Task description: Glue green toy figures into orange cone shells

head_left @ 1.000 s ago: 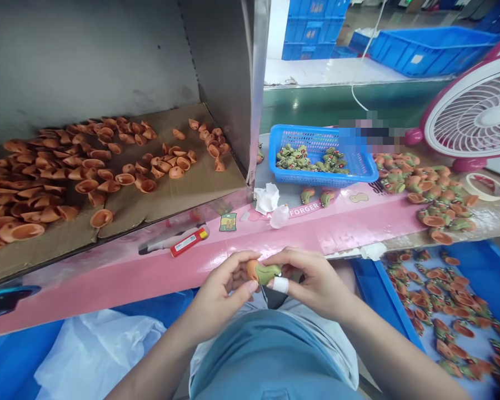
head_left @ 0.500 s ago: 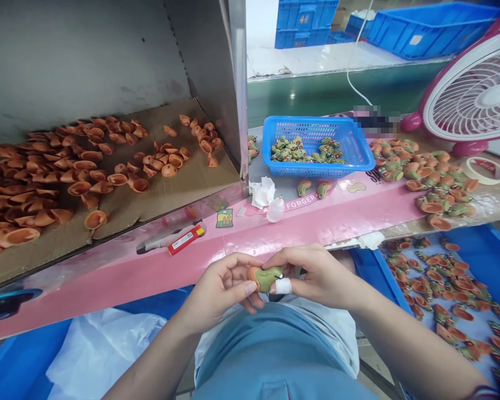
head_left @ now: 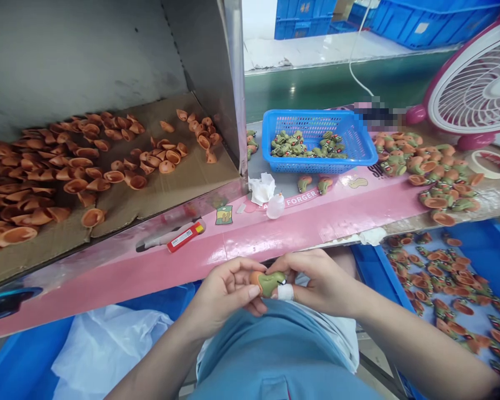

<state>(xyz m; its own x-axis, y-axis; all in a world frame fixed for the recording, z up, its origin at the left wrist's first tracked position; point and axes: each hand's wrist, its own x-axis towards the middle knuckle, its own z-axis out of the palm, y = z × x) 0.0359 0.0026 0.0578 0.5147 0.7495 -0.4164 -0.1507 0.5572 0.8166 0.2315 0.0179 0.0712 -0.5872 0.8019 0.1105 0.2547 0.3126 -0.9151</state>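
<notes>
Between my two hands, in front of my body, is a small green and orange figurine [head_left: 269, 283]. My left hand [head_left: 233, 289] is closed on its orange end, thumb along the near side. With fingers and thumb, my right hand [head_left: 306, 278] pinches the green end, where a black and white detail shows. White tape wraps the right thumb. Hollow orange shell-like pieces [head_left: 81, 162] lie heaped on cardboard at the left. Green pieces [head_left: 289, 145] sit in a blue mesh basket [head_left: 323, 165] beyond my hands.
A red box cutter [head_left: 186, 237], crumpled tissue [head_left: 262, 189] and a clear rounded object [head_left: 275, 206] lie on the pink surface. Joined green and orange figurines [head_left: 429, 161] are piled at right, near a tape roll [head_left: 490, 164] and fan [head_left: 479, 83]. A blue crate [head_left: 498, 250] below holds more.
Both hands keep hold of the figurine in nearly the same place. The whole view has shifted slightly, and little else differs.
</notes>
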